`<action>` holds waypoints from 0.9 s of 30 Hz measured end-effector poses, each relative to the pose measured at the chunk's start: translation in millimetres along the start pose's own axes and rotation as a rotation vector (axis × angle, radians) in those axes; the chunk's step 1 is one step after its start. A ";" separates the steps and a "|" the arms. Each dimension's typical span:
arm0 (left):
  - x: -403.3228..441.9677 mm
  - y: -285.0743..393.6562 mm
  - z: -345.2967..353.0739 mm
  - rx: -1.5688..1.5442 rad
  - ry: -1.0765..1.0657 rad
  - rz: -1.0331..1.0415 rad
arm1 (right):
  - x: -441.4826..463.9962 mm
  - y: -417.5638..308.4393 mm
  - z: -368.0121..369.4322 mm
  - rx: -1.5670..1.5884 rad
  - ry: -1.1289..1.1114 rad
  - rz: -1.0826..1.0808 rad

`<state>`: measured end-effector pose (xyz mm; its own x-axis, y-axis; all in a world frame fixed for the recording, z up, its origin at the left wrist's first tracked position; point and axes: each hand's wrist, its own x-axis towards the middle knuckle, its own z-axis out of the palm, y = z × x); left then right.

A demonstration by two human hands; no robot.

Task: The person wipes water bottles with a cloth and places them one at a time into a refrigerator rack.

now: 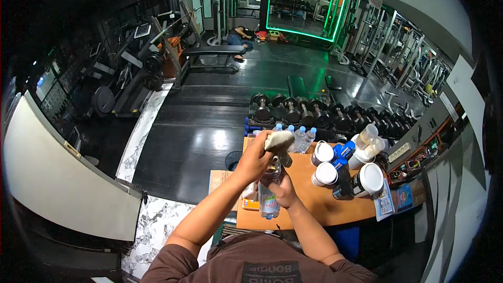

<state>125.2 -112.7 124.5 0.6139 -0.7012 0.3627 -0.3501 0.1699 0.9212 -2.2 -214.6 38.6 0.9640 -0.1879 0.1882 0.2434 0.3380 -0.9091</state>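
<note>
Above the wooden desk (298,178), my left hand (253,160) is closed round a pale cloth (280,142) at the top of a clear plastic bottle (270,203). My right hand (284,191) is wrapped round the bottle's upper body. The bottle stands upright, with a label low on its side. The cloth and my fingers cover part of its neck. More clear bottles (304,139) with blue caps stand just behind my hands on the desk's far side.
White-lidded tubs (371,178), blue packages (343,152) and a leaflet (384,199) lie on the desk's right. Behind it is a rack of dumbbells (314,113). A mesh bin (233,160) stands to the left. A person (240,39) is on the floor beyond a bench (216,50).
</note>
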 end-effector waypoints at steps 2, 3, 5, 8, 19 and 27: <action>-0.7 -4.2 12.8 0.104 0.196 -0.012 | 2.2 -2.3 0.3 -0.205 0.050 -0.042; 0.7 0.8 12.9 0.105 0.197 -0.009 | 3.2 -2.6 -2.1 -0.206 0.047 -0.045; -0.4 10.9 12.6 0.065 0.151 0.044 | -0.1 -0.4 -10.0 -0.177 0.030 -0.012; 1.7 0.4 -2.5 -0.309 -0.054 0.033 | -5.4 -21.1 -7.3 -0.041 -0.034 0.060; -3.5 -31.7 7.3 -0.516 0.115 0.085 | -9.1 -35.9 -3.2 -0.084 -0.031 0.034; -1.9 2.7 14.2 -0.533 0.148 0.016 | -16.1 -44.6 3.2 -0.010 -0.041 0.053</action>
<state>113.1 -120.8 124.2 0.7178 -0.5975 0.3573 0.0234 0.5336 0.8454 -28.3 -223.7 77.3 0.9791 -0.1318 0.1549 0.1913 0.3376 -0.9217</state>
